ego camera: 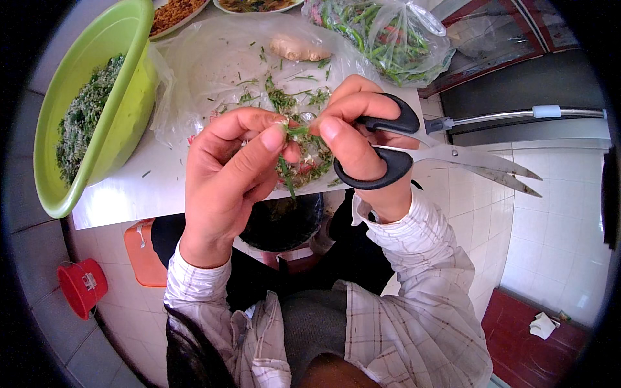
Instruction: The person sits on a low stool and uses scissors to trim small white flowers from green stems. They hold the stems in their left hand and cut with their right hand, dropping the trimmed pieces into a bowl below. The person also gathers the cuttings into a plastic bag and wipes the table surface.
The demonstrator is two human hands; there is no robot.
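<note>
Between the fingertips of my left hand (228,179) and my right hand is a small green sprig with pale flowers (297,130). My right hand (364,131) also has the black-handled scissors (453,153) looped over its fingers and thumb, their blades slightly apart and pointing right, away from the sprig. Beneath the hands, green stems and white blossom bits (310,167) lie on a clear plastic bag (208,63) spread over the white table (126,199). A knob of ginger (298,47) rests near the bag's far side. At left, a green plastic basin (140,72) holds chopped greens and small white flowers (89,116).
A plastic bag of green and red peppers (388,39) sits at the back right, beside two dishes of food (177,14) further left. Below the table edge is a dark round container (284,220). An orange stool (138,257) and a red bucket (83,287) stand lower left.
</note>
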